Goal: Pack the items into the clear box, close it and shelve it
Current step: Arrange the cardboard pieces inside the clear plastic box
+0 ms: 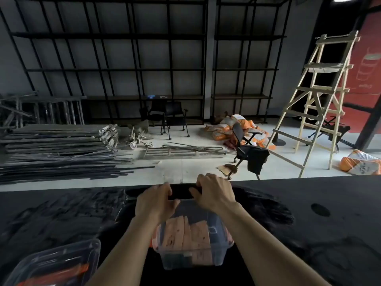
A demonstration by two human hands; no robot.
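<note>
Both hands press down on the far edge of the clear box, left hand and right hand with fingers curled over its lid. Pink packets fill the box, which sits at 6 o'clock on the black table. A second clear container lies at 8 o'clock. No writing is legible.

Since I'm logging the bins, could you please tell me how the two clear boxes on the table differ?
The centre clear box sits whole in view, with both hands on its far edge; the corner clear box is cut off by the frame and untouched. The centre box shows upright peach packets; the corner one shows orange parts, blurred. Both are transparent plastic on the black table.
</note>
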